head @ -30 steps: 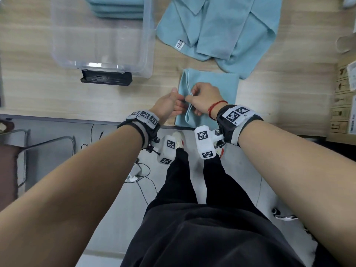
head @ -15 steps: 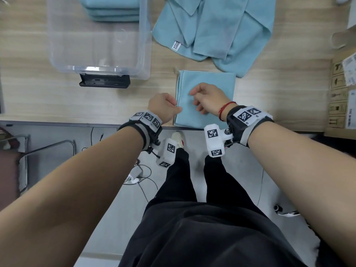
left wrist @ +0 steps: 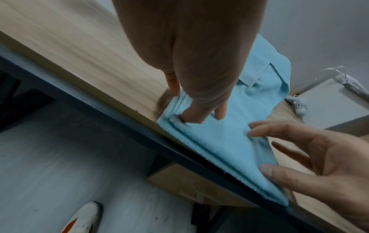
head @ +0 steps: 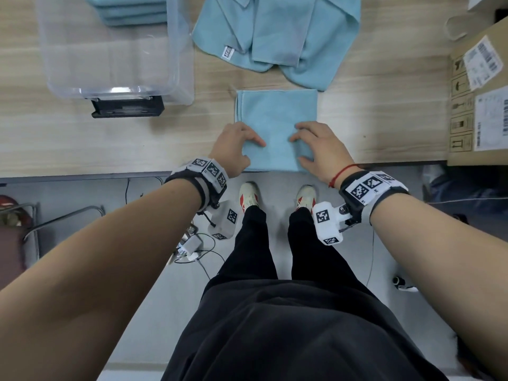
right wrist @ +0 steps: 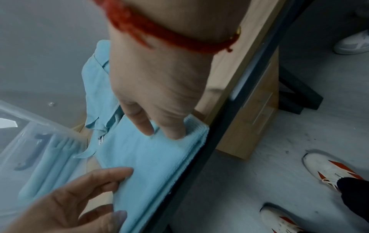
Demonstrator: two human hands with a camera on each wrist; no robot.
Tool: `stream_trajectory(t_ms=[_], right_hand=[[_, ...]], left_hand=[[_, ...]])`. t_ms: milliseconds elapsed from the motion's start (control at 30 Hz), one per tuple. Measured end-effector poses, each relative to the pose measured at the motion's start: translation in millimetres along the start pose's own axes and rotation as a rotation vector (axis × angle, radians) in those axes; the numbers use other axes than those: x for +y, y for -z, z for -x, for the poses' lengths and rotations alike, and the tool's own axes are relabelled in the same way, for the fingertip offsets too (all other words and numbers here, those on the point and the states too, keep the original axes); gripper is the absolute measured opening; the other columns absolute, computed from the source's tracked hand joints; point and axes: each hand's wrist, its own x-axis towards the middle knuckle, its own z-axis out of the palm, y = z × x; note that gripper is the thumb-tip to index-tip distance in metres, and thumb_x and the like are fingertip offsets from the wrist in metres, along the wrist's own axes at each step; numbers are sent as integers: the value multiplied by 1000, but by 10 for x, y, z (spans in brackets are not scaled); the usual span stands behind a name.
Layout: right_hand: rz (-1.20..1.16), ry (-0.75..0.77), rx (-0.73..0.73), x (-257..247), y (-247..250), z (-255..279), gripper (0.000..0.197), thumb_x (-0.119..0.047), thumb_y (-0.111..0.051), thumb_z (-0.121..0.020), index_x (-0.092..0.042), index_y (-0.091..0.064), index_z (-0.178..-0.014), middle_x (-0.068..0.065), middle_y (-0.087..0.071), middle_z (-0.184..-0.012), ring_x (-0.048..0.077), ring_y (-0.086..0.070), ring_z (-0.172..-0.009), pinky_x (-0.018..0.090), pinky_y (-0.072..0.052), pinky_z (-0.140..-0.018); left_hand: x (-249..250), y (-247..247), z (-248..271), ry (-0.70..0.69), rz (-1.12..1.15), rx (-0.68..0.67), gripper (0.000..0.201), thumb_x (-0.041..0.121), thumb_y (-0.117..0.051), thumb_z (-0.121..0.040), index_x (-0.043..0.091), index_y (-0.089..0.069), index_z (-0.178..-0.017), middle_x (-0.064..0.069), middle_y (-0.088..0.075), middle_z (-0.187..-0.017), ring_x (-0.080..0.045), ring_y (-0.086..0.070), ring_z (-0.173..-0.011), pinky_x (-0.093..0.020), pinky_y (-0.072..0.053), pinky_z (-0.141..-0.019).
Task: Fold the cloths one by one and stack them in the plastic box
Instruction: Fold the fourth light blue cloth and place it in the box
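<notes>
- Wooden table (head: 82,138) edge: a folded cloth (head: 276,116) lies under both hands; left hand (head: 233,145) and right hand (head: 321,148) press it flat, fingers spread.
- Beyond the fingertips, unfolded cloths (head: 277,31) remain.
- Far left of the hands, the plastic box (head: 115,86) already holds a stack.

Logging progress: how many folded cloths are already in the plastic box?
3 visible, stacked at the far end of the plastic box: top, middle, bottom. The frame cuts off the stack, so more may lie beyond it.
</notes>
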Motion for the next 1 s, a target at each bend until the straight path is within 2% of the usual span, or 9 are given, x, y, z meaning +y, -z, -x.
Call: stream_trajectory(t_ms=[200,333,400,500,600,700,833,900,1000], right_hand=[[290,83,-267,-32,-90,136,86,-41,-80,-68,-24,-40,-142,1,-27,-158,25,-17,-148,50,-12,-119],[371,86,-176,-47,-148,184,75,-2,-73,-70,-21,-45,-138,1,-32,-156,26,-23,-147,51,-14,-119],[309,101,-129,-39,-137,162,58,1,-67,-74,-17,-55,-128,4,-44,-149,29,-33,-142,49,-15,-119],[206,84,-93,-43,-56,138,34,-19,-55,-83,-19,-61,-117,6,-60,-131,35,-47,-130,48,-26,-113],[79,-28,-70,-96,76,134,30,-28,-45,-84,-22,-60,-110,7,-63,-94,33,-50,-104,44,-48,-79],[-30,-155,-47,-133,182,43,33,-35,-38,-83,-22,-59,-105,9,-54,-74,34,-53,-84,42,-47,-76],[-142,-256,-33,-92,277,-102,28,-29,-40,-87,-15,-60,-101,8,-56,-76,32,-54,-78,35,-40,-67],[-176,-292,-35,-58,310,-161,21,-21,-44,-93,-13,-61,-102,10,-57,-78,33,-56,-81,34,-38,-68],[-263,-354,-33,-8,342,-228,20,-23,-47,-97,-11,-59,-108,12,-63,-87,30,-57,-86,33,-39,-71]], left_hand=[[64,40,37,9,-20,-41,56,-3,-64,-66,25,-67,-115,-5,-53,-118,-24,-50,-110,-16,-28,-93],[133,80,86,51,70,-18,48,-2,-58,-70,22,-69,-111,-3,-60,-116,-19,-55,-108,-15,-32,-91],[178,102,116,111,151,-39,40,4,-57,-77,20,-69,-111,0,-63,-118,-14,-57,-110,-13,-35,-93],[183,113,142,77,19,-123,42,47,-66,-75,32,-64,-115,7,-59,-121,-12,-53,-117,-31,-36,-105],[171,125,165,10,-233,-236,81,79,-68,-56,35,-55,-123,9,-51,-124,-14,-47,-116,-44,-35,-102],[173,145,119,-10,-290,-261,83,64,-79,-57,25,-51,-125,3,-52,-119,-19,-49,-108,-42,-40,-94],[97,189,16,92,-111,-135,44,26,-78,-75,19,-61,-114,-4,-62,-103,-21,-54,-90,-29,-40,-77],[50,208,-37,154,-11,-89,23,25,-73,-82,14,-66,-100,-5,-63,-90,-20,-54,-81,-26,-39,-71],[-40,188,-114,241,158,-42,21,30,-70,-86,10,-66,-84,-1,-58,-70,-17,-51,-65,-25,-39,-61]])
